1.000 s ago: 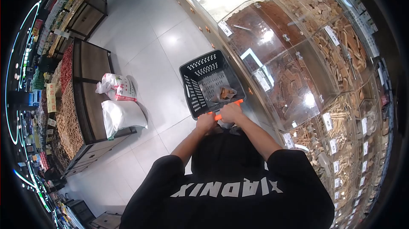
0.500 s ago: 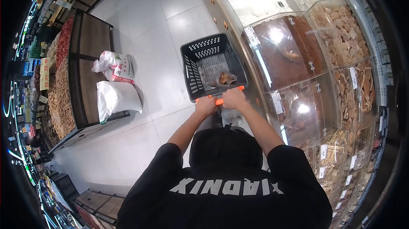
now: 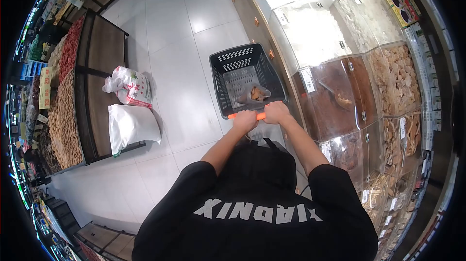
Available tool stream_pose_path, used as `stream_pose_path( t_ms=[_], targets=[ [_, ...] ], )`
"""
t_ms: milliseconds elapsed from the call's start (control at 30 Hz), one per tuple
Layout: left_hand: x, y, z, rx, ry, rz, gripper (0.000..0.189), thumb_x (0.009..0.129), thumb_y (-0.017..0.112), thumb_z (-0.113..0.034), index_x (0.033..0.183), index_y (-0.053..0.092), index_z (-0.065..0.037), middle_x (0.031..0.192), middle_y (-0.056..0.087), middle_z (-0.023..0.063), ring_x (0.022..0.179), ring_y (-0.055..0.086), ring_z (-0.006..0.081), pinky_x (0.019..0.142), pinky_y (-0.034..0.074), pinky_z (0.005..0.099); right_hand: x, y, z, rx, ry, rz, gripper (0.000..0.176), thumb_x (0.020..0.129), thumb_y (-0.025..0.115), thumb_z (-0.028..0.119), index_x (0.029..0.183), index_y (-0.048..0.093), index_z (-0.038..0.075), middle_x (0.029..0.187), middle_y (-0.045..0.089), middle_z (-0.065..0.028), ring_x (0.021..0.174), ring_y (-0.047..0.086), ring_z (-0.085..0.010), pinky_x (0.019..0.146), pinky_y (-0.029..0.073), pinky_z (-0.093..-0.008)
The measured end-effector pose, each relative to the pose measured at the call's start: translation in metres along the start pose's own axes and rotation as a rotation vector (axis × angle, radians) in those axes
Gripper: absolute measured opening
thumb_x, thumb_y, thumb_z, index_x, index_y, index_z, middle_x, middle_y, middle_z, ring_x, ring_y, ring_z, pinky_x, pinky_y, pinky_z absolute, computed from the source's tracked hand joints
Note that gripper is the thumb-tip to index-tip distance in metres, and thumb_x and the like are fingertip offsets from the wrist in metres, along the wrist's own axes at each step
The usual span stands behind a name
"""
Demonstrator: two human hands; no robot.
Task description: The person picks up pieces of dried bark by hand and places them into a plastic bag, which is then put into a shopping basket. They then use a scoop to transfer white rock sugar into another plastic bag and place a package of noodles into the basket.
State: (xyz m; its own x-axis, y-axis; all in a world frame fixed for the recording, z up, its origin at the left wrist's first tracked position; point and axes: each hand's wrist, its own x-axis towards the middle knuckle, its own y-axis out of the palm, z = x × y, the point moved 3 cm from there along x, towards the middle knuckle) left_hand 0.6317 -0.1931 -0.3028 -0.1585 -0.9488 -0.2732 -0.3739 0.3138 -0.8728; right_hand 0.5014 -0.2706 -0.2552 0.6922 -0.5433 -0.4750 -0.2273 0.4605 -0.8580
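In front of me is a dark grey plastic shopping basket [image 3: 217, 84] with perforated walls and an orange handle [image 3: 232, 115]. My left hand [image 3: 245, 121] is closed around the handle's left part. Close beside it, my right hand [image 3: 276, 112] grips the same handle further right. Inside the basket, near my hands, lies a clear plastic bag [image 3: 253, 95] with brownish pieces in it. Their exact kind is too small to tell.
Along the right runs a display of clear-lidded bins [image 3: 335, 91] with dry goods and price tags. To the left, a wooden stand [image 3: 104, 42] holds loose nuts [image 3: 65, 125]. A white sack [image 3: 133, 127] and a red-printed bag [image 3: 130, 86] stand against it on the tiled floor [image 3: 170, 28].
The bins on the right have slid down and rightward in view. Basket and hands sit slightly further right, both hands still on the handle.
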Motion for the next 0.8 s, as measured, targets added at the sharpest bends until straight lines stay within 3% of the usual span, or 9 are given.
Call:
stream_pose_path(
  t_ms=[267,800],
  targets=[
    [0.043,-0.029,0.026,-0.052,-0.012,-0.005,0.021,0.085,0.062,-0.028,0.091,0.069,-0.009,0.079,0.071,0.0161,0.073,0.071,0.0346,0.069,0.056,0.049,0.05,-0.03,-0.016,-0.024,0.022,0.06,0.027,0.072,0.067,0.03,0.08,0.076,0.006,0.084,0.074,-0.0177,0.084,0.072,-0.0333,0.078,0.057,-0.0441],
    [0.156,-0.097,0.111,0.035,-0.109,-0.044,0.021,0.085,0.063,-0.03,0.086,0.069,-0.009,0.078,0.071,0.0144,0.072,0.071,0.0333,0.067,0.056,0.0469,0.183,-0.108,-0.055,-0.03,-0.099,-0.041,0.025,0.074,0.068,0.032,0.077,0.076,0.008,0.079,0.073,-0.0145,0.078,0.072,-0.0313,0.074,0.057,-0.0431]
  ],
)
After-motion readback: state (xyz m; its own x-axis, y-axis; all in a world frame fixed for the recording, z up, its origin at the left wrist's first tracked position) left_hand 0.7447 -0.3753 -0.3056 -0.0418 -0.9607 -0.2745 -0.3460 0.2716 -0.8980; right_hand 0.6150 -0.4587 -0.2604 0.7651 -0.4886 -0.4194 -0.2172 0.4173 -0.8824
